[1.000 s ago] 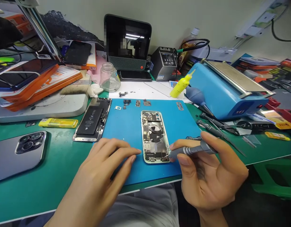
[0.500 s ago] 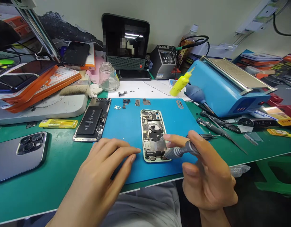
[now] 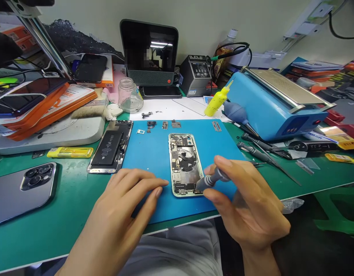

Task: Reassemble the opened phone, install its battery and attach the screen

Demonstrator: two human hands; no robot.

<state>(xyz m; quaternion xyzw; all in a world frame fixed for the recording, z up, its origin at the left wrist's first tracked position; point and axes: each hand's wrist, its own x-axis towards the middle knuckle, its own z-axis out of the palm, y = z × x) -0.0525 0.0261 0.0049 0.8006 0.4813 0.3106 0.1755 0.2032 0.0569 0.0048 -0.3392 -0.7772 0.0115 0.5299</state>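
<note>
An opened phone body (image 3: 184, 163) with bare circuitry lies upright on a blue mat (image 3: 153, 153). My right hand (image 3: 246, 203) pinches a grey screwdriver (image 3: 213, 178), whose tip sits at the phone's lower right corner. My left hand (image 3: 125, 207) rests flat on the mat just left of the phone, fingers stretched out and holding nothing. A removed screen and battery assembly (image 3: 110, 147) lies at the mat's left edge. Small loose parts (image 3: 162, 124) line the mat's top edge.
A grey phone (image 3: 18, 189) lies face down at the far left. More screwdrivers (image 3: 257, 147), a yellow bottle (image 3: 215, 101) and a blue machine (image 3: 274, 105) stand to the right. A glass jar (image 3: 129, 94), a dark screen (image 3: 149, 51) and a soldering station (image 3: 195, 74) are behind.
My right hand has shifted left and up with the screwdriver, which now stands steeper at the phone's lower right corner. My left hand has stayed put.
</note>
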